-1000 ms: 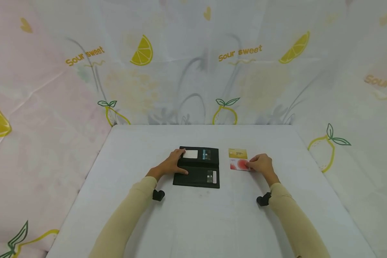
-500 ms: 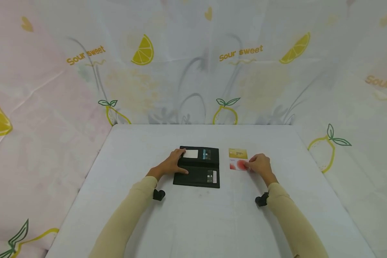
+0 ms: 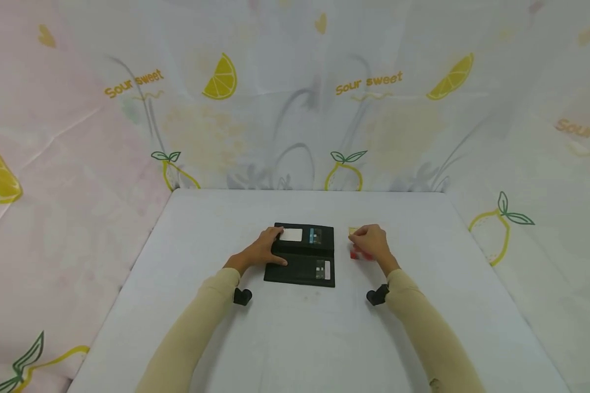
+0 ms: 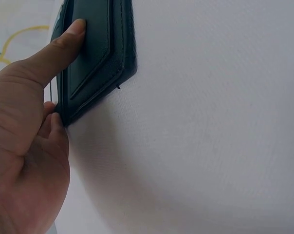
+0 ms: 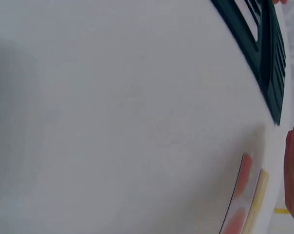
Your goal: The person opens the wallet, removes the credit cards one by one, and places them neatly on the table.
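Observation:
A dark green wallet (image 3: 300, 267) lies unfolded on the white table, with a white card (image 3: 291, 234) and printed inserts in its pockets. My left hand (image 3: 258, 251) rests on its left side, thumb on the lower flap and a fingertip at the upper one. In the left wrist view the thumb (image 4: 59, 51) presses the leather and other fingers touch the edge. My right hand (image 3: 373, 243) is over two cards, a yellow one (image 5: 255, 200) and a red-and-white one (image 5: 240, 187), lying side by side. Nothing shows between its partly visible fingers; the hand covers much of both cards.
The white table (image 3: 300, 338) ends at the back against a hanging cloth (image 3: 275, 109) printed with lemons and lettering. The same cloth runs along both sides. A black wrist mount (image 3: 377, 295) sits below the right hand, another (image 3: 242, 296) below the left.
My right hand has left the right edge of the red-and-white card and moved left, over both cards. The left hand and the wallet have stayed in place.

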`<state>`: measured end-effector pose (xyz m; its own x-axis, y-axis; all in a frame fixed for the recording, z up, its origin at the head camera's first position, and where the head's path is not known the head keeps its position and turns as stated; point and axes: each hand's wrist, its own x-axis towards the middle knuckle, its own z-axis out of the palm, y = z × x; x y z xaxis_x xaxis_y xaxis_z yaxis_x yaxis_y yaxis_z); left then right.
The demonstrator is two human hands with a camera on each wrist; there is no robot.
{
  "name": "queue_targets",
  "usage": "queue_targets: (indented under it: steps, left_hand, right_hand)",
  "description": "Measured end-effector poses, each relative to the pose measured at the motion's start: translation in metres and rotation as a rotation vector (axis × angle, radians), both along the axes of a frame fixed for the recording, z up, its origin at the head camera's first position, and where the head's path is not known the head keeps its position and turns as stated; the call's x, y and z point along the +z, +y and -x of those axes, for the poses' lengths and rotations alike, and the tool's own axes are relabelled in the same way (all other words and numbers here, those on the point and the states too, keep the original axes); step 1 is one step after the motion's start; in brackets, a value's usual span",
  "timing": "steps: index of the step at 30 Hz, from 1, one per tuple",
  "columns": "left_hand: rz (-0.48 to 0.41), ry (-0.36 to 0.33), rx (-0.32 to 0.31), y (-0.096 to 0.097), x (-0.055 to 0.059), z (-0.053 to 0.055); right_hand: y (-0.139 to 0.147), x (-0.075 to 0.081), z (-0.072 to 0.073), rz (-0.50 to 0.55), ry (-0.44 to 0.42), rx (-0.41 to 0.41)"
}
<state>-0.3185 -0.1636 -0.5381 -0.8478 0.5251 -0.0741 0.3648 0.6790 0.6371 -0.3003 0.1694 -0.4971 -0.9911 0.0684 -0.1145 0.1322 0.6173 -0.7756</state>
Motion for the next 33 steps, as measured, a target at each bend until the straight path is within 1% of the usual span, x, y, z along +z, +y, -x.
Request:
queue_targets:
  steps: [2, 4, 9, 14, 16, 18, 21, 23, 28, 30, 33]
  left_hand:
    - [0.007, 0.003, 0.002, -0.001, -0.001, 0.001]
    - [-0.001, -0.001, 0.0, -0.001, -0.002, 0.001]
    - [-0.022, -0.018, 0.0, -0.002, -0.003, 0.003]
    - [-0.071, -0.051, 0.034, -0.002, -0.005, 0.003]
    - [-0.109, -0.06, 0.04, -0.002, -0.006, 0.002]
    - [-0.146, -0.06, 0.038, -0.002, -0.006, 0.002]
    - [-0.181, -0.042, 0.024, -0.001, -0.007, 0.002]
    - [-0.191, -0.028, 0.017, -0.002, -0.007, 0.002]
    - [-0.218, 0.005, 0.003, -0.001, -0.007, 0.002]
    - [-0.223, 0.005, 0.0, 0.0, -0.008, 0.002]
    - [-0.209, -0.014, 0.008, 0.0, -0.01, 0.002]
  right_hand:
    - [-0.012, -0.002, 0.005, 0.116, -0.025, 0.008]
    - [-0.023, -0.006, 0.01, 0.207, -0.045, 0.013]
    - [-0.047, -0.012, 0.017, 0.293, -0.056, 0.035]
    - [-0.06, -0.018, 0.02, 0.378, -0.049, 0.017]
    - [-0.062, -0.02, 0.022, 0.399, -0.055, 0.0]
    - [-0.064, -0.021, 0.024, 0.394, -0.069, -0.013]
    - [-0.064, -0.021, 0.027, 0.376, -0.092, -0.027]
    - [-0.064, -0.02, 0.028, 0.366, -0.11, -0.022]
    - [-0.063, -0.018, 0.032, 0.38, -0.148, -0.013]
    - [-0.062, -0.017, 0.033, 0.388, -0.159, -0.018]
    - [-0.061, -0.015, 0.034, 0.388, -0.179, -0.029]
